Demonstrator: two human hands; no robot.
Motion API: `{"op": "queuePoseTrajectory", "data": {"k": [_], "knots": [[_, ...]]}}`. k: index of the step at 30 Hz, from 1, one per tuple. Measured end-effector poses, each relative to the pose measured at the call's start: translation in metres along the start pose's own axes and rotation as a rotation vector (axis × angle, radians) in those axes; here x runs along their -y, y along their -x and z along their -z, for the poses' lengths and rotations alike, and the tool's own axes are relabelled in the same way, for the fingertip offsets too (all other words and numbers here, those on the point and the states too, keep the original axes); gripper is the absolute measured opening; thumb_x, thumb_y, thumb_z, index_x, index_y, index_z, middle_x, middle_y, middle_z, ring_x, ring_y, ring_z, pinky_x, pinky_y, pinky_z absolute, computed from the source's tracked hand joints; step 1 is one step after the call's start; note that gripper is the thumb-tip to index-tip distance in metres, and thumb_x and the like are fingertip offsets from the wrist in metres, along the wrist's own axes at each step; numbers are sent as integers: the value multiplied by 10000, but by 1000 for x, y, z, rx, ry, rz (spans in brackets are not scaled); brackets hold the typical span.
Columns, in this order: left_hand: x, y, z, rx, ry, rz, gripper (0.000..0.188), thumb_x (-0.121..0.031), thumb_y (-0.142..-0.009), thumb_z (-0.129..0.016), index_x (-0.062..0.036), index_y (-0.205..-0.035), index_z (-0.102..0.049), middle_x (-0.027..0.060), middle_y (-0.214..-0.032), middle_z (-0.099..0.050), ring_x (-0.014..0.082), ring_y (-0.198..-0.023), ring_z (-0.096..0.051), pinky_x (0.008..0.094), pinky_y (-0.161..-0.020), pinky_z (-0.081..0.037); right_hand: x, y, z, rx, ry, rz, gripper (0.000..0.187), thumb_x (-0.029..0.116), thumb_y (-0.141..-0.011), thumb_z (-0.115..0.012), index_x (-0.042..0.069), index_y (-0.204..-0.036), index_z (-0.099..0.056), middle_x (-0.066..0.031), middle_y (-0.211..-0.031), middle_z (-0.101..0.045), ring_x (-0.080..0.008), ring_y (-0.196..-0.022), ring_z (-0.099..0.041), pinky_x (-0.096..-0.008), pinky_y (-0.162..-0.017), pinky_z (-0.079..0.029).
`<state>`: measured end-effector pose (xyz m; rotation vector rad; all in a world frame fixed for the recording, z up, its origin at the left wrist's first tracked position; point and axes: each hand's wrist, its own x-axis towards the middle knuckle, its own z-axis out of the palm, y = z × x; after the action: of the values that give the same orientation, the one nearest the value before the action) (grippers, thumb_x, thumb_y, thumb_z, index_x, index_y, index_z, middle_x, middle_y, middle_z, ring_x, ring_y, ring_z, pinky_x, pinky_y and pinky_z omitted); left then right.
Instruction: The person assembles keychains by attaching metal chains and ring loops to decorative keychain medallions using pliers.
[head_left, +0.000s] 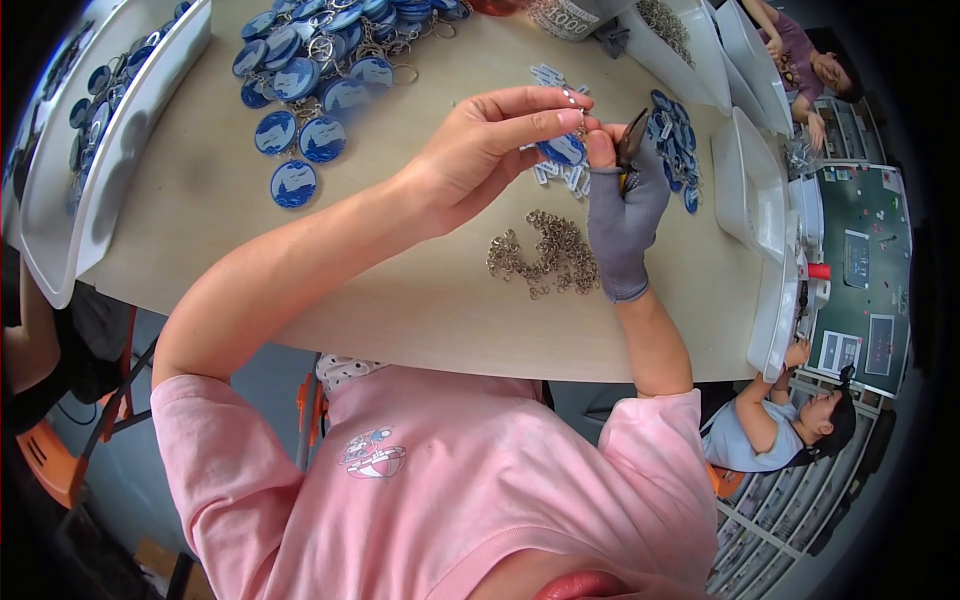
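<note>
My left hand [478,142] pinches a short metal chain from which a round blue-and-white keychain charm [563,150] hangs. Close beside it, my right hand [628,215], in a grey glove with bare fingertips, is closed around dark-jawed pliers [629,142]. The right thumb and fingertips meet near the charm; what small part they touch is hidden. Below the hands lies a heap of small metal rings [545,255]. White printed tags [575,180] are scattered under and behind the charm. To the right of the glove, loose blue charms [676,145] form a small pile.
A large pile of blue keychains with rings [325,85] covers the back left of the table. A white tray [150,110] of keychains stands at the left edge. White bins [748,185] line the right side. Two other people sit beyond, at the right.
</note>
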<state>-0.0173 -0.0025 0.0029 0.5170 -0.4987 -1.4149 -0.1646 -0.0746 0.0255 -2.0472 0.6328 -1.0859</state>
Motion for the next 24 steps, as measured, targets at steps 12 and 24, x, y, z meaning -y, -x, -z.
{"op": "queuePoseTrajectory", "data": {"k": [12,24], "knots": [[0,0,-2,124,107,-32,138,-124,-924,-653,-75,-1053,-649,39,-1057,-687,102,-1012,-615,273,-888,-467,1,1,2,-47,3,150,133,124,-958,-615,-7,-942,-599,-72,-890,-673,-112,-828,-616,-248,-744,-491],[-3,-1,2,210,2,-104,78,-93,-944,-612,-76,-1017,-634,51,-1092,-669,185,-1210,-564,316,-1011,-437,1,-3,8,-138,131,233,125,113,-936,-634,12,-881,-585,-22,-784,-572,-90,-674,-484,-233,-612,-396]]}}
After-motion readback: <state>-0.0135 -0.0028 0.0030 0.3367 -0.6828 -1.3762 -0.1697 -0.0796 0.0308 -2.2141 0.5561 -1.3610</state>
